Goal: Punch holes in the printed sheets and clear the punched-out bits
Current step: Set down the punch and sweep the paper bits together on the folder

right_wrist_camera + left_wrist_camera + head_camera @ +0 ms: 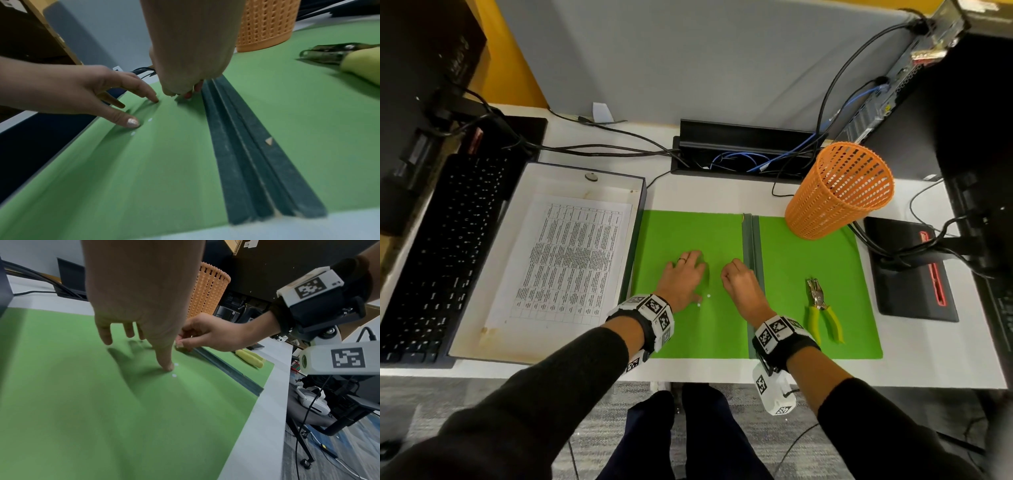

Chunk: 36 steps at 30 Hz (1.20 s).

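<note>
Two small white punched-out bits [703, 299] lie on the left half of an open green folder [688, 335]. My left hand [686, 270] rests on the folder with its fingers spread and straight, and one fingertip [169, 368] presses down right beside the bits [175, 369]. My right hand [734, 274] is curled next to the folder's grey spine [751, 240], fingertips [180, 343] pinched together low over the green surface; no bit shows between them. The hole punch [822, 308] with yellow-green handles lies on the right half. The printed sheets [565, 260] lie in a shallow box [482, 329] at left.
An orange mesh bin [839, 192] stands on the folder's far right corner. A black keyboard [438, 260] lies at far left, with a cable tray [739, 150] and loose cables behind the folder. A monitor base [914, 270] stands at right.
</note>
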Each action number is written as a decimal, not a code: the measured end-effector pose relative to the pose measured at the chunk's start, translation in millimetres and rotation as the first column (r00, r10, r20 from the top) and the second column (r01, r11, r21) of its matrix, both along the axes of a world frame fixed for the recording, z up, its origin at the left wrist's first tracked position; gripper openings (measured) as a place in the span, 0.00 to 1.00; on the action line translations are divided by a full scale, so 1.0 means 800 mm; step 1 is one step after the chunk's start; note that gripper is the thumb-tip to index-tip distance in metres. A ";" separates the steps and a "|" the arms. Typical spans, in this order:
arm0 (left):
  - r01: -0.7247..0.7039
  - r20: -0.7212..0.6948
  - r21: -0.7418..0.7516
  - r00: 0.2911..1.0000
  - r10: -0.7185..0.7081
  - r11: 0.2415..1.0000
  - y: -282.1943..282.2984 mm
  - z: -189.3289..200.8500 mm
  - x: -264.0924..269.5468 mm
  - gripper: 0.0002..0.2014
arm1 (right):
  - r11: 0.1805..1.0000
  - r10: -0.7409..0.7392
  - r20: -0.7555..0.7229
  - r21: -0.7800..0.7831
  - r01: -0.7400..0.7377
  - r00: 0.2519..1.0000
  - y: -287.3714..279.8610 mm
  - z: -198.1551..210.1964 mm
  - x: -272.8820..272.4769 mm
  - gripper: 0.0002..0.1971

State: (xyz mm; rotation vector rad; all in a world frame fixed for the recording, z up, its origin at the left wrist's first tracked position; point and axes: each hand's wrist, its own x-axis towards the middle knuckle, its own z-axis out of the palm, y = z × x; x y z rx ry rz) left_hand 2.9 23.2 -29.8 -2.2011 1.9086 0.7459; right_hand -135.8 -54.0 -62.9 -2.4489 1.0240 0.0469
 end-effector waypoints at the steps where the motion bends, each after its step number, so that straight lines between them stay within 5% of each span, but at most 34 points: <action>1: 0.014 -0.027 -0.052 1.000 -0.015 0.999 0.000 0.000 0.000 0.34 | 0.999 -0.038 0.045 -0.016 0.039 0.998 -0.003 -0.001 -0.006 0.03; 6: -0.011 -0.162 -0.163 0.987 -0.016 0.986 0.006 -0.008 0.001 0.18 | 0.992 -0.121 0.119 -0.022 0.124 0.986 -0.006 0.000 -0.026 0.03; 14: 0.011 -0.261 -0.244 0.962 -0.076 0.970 0.007 -0.015 0.000 0.07 | 0.993 -0.112 0.135 -0.014 0.115 0.985 0.001 0.001 -0.032 0.06; 27: 0.071 -0.178 -0.317 0.975 -0.133 0.946 0.009 -0.024 -0.004 0.05 | 0.984 -0.177 0.118 0.037 0.173 0.977 0.004 0.007 -0.029 0.05; 36: 0.268 0.021 -0.241 0.962 -0.270 0.933 0.005 -0.023 -0.010 0.04 | 0.990 -0.130 0.146 -0.028 0.135 0.981 0.000 0.006 -0.028 0.04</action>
